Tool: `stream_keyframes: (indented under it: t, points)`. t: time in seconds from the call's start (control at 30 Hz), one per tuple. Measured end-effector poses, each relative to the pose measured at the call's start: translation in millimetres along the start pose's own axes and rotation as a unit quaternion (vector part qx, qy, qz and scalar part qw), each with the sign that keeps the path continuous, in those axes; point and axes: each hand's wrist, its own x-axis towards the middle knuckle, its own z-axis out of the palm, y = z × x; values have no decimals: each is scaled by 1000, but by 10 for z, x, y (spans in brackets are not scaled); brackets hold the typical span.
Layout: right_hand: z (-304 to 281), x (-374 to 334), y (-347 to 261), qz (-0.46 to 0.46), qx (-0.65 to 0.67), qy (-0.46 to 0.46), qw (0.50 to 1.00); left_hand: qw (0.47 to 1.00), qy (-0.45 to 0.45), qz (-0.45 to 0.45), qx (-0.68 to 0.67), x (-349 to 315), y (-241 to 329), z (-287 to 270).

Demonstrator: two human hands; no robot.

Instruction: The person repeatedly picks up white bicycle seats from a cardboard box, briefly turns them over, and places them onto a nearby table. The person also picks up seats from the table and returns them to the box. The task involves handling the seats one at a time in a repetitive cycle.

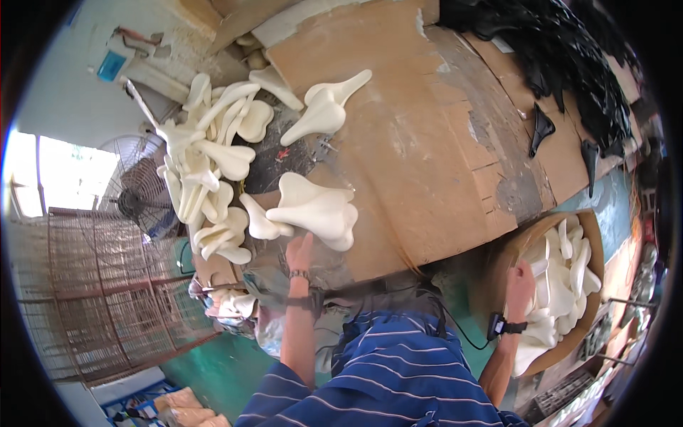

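Left hand [300, 252] at pale saddle-shaped pieces [318, 211], right hand [520, 283] by carton [595, 255]; grip of either: cannot tell. Seemingly piece-handling step; next move calls for secure, gentle hold.

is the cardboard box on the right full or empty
Full, or nearly so: white saddle-shaped pieces crowd the cardboard box up to about its rim. How deep they go is hidden.
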Motion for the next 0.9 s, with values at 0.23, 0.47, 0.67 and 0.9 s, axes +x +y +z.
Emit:
stream_keyframes:
  t: [0.23,0.47,0.67,0.9]
  points:
    - [828,63,-1430,-242,18,-153,958,982,-8,-2,-188,467,311,590]
    - [1299,-322,-3102,-428,56,-214,876,968,-127,117,-180,-546,1207,441]
    - [1666,-428,-3270,-383,155,-250,876,945,-214,213,-129,-1021,1444,166]
    - [1452,-448,-3355,-253,309,-420,815,925,-298,234,9,-1146,1513,-31]
